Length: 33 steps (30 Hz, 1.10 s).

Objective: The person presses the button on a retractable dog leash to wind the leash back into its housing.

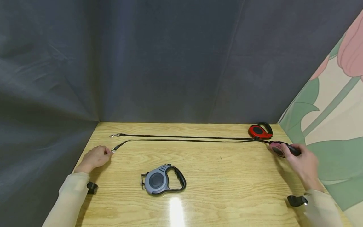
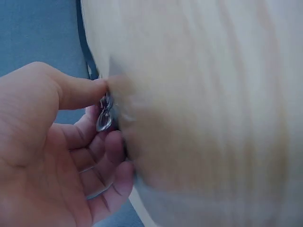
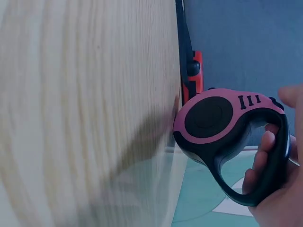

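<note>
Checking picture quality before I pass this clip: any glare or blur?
Head view: lamp glare on the table near the grey leash, right hand slightly smeared. Left wrist view: tabletop blurred, left hand sharper. Right wrist view: pink leash sharp, wood soft.

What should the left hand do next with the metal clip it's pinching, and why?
Probably lay the metal clip on the wooden table and let go: the left hand pinches it, its black strap is stretched out, and the right hand holds the pink retractable leash.

Overhead light is glaring off the table [image 1: 176, 210] between the hands; both wrist views are blurring, the head view bending at edges.
</note>
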### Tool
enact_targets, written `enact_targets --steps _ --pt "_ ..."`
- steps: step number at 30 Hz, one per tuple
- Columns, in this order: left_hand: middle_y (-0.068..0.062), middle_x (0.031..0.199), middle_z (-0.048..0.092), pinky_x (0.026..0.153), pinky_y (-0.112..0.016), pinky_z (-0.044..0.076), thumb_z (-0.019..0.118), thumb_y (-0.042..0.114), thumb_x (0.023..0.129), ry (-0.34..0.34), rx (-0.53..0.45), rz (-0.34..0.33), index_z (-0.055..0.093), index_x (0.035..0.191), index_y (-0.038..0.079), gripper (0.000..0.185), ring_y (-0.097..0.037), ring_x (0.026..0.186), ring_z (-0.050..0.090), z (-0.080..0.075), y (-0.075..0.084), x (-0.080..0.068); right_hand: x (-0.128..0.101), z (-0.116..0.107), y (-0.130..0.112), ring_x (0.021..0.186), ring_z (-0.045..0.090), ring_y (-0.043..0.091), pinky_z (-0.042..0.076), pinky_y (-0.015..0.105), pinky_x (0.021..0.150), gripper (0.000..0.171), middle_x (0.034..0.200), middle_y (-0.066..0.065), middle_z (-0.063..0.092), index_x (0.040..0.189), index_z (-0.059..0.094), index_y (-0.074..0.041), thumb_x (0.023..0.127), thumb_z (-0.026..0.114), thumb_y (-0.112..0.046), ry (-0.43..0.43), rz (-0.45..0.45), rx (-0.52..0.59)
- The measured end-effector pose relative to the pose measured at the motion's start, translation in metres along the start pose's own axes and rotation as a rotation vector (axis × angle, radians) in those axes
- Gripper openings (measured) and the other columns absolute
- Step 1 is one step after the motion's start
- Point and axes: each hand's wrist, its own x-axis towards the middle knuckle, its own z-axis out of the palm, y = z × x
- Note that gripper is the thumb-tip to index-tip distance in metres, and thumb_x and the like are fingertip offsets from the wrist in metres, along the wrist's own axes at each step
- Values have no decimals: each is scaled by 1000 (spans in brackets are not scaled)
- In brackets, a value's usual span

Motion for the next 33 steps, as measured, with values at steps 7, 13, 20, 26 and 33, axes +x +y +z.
enact_targets --steps 7,13,20,26,33 --pt "-17 104 74 75 -45 51 63 28 107 61 -32 -14 69 110 3 26 -30 88 67 4 -3 -2 0 4 -5 65 45 -9 38 23 61 49 76 -11 65 107 75 -1 98 70 -49 14 -3 4" --pt "-14 94 73 69 -38 47 70 29 104 109 -72 -26 71 104 2 28 -26 79 62 4 -5 -4 0 4 -10 64 48 -1 37 24 61 50 75 -12 63 102 74 -3 98 70 -53 -8 5 -8" --pt "-16 93 77 77 -51 53 73 13 99 152 -25 4 78 98 0 14 -32 82 67 0 -9 -9 0 3 -12 67 49 4 37 26 62 52 86 7 71 101 73 -4 98 67 -56 -52 25 -34" --pt "-22 103 78 76 -59 54 72 12 98 197 -8 -5 81 101 2 14 -42 90 72 -5 -7 -14 1 3 -11 67 49 2 37 26 62 54 88 8 72 104 74 -4 99 67 -57 -58 30 -35" --pt "-22 104 79 62 -47 47 73 24 99 219 -12 -95 83 99 8 19 -39 81 70 -8 -6 -19 0 4 -14 64 49 7 37 29 58 54 76 -2 68 102 74 -6 97 68 -59 -50 31 -33"
